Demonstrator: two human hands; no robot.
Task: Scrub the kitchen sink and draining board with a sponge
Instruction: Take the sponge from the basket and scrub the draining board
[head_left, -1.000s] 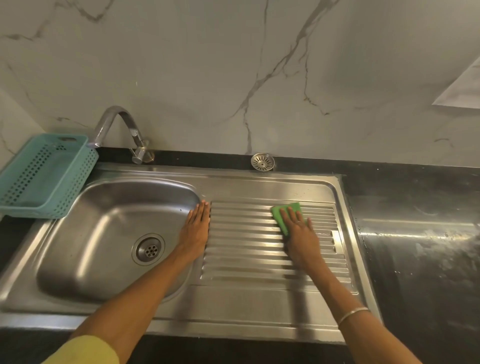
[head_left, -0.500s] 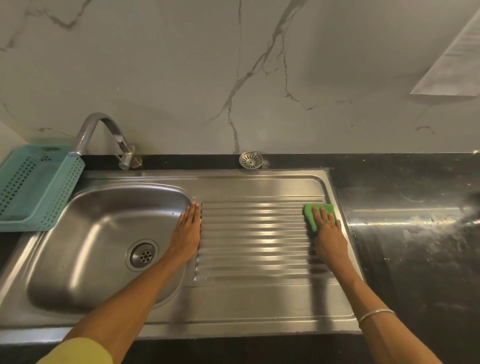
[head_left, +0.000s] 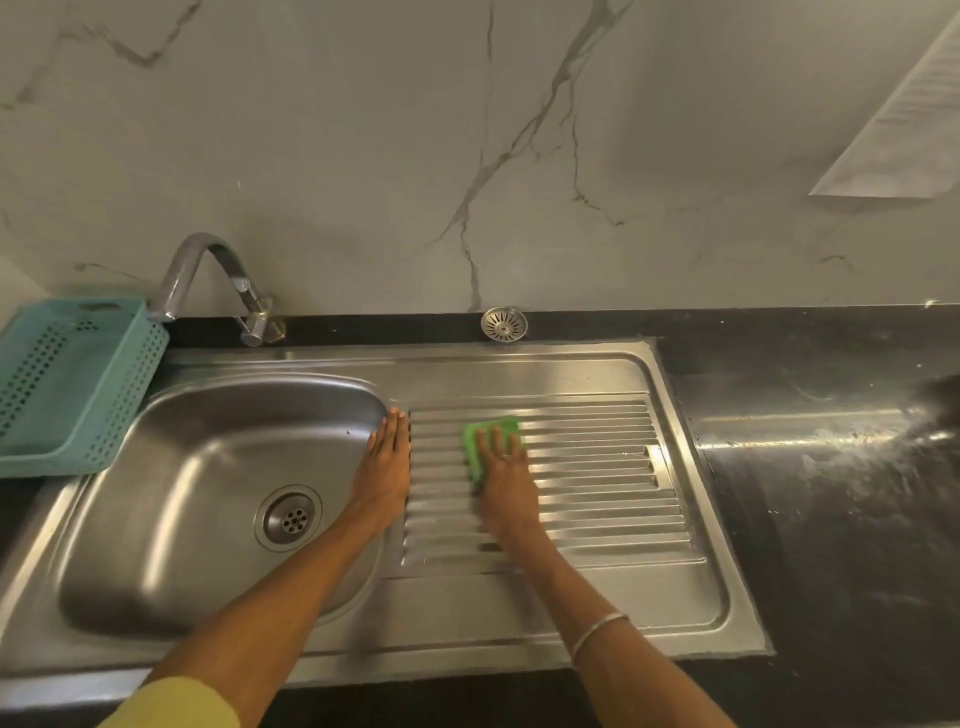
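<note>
Right hand (head_left: 506, 480) presses sponge (head_left: 488, 441) flat-fingered on board (head_left: 587, 467), just right of bowl (head_left: 208, 467). Left hand (head_left: 384, 467), fingers straight, rests on bowl's right rim. Board mid-scrub, I judge; bowl looks not yet scrubbed.

No text, label, brand, number or sign can be read anywhere (the pale sheet (head_left: 904, 119) on the wall at upper right carries faint lines, too blurred to tell whether they are writing).
</note>
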